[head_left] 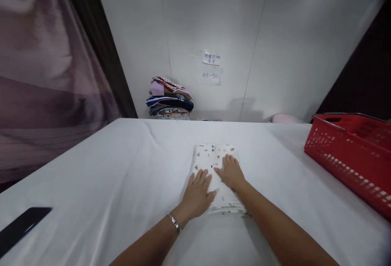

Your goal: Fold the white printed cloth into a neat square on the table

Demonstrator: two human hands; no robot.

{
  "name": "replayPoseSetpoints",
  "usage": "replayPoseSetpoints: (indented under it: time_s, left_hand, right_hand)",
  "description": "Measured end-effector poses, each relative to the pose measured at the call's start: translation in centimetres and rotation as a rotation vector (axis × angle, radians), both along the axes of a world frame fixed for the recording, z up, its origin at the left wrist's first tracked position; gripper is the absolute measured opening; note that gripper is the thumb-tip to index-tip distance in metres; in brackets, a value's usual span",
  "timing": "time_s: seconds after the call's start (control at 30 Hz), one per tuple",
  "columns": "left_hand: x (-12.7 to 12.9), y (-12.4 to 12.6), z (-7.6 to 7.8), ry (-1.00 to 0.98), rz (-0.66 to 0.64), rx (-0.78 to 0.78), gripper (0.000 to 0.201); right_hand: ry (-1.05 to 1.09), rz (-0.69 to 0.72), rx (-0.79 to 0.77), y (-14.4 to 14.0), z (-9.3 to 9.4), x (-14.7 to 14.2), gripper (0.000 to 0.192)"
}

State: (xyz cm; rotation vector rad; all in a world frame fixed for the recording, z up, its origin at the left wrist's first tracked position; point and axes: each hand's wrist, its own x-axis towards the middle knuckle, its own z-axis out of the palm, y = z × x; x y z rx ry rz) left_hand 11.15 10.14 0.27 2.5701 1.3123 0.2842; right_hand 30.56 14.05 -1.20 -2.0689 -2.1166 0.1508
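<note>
A folded white cloth with small printed figures lies flat in the middle of the white-covered table. My left hand rests palm down on the cloth's near left part, fingers spread a little. My right hand lies flat on the cloth's right side, fingers pointing away from me. Neither hand grips the cloth; both press on top of it. A silver bracelet circles my left wrist.
A red plastic basket stands at the table's right edge. A stack of folded coloured clothes sits beyond the far edge against the wall. A dark flat phone-like object lies near left. Paper notes hang on the wall.
</note>
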Motion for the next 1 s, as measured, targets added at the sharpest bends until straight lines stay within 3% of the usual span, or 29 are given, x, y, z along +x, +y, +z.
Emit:
replayPoseSetpoints:
  time_s: [0.1, 0.23, 0.33, 0.43, 0.53, 0.67, 0.87, 1.0]
  left_hand:
    - [0.7, 1.4, 1.3, -0.003, 0.021, -0.087, 0.057]
    - [2.9, 5.1, 2.5, -0.021, 0.149, 0.065, 0.052]
    - [4.1, 7.8, 1.8, -0.002, 0.2, 0.137, 0.051]
    - [4.4, 9.3, 0.0, 0.019, 0.232, 0.134, 0.052]
    - [4.1, 9.6, -1.5, 0.028, 0.234, 0.138, 0.053]
    - [4.0, 9.6, -2.0, 0.028, 0.231, 0.156, 0.053]
    - [3.8, 9.5, -0.6, -0.12, 0.28, 0.103, 0.048]
    - [1.6, 8.9, 0.4, -0.33, 0.489, -0.114, 0.058]
  right_hand:
    - [-0.005, -0.008, -0.032, 0.5, 0.6, -0.3, 0.078]
    - [-0.022, 0.014, 0.021, 2.7, 2.3, -1.3, 0.07]
    - [-0.043, 0.018, 0.078, 4.6, 2.6, -1.1, 0.064]
    - [-0.054, -0.025, 0.055, 5.7, 1.4, 0.2, 0.069]
    - [-0.07, -0.029, 0.075, 6.0, -0.2, 1.3, 0.071]
    - [-0.076, -0.049, 0.075, 6.2, -1.0, 1.3, 0.072]
    - [-0.03, -0.049, 0.002, 6.8, 0.2, 1.1, 0.069]
    - [-0.005, -0.021, 0.004, 6.9, 1.7, 3.2, 0.055]
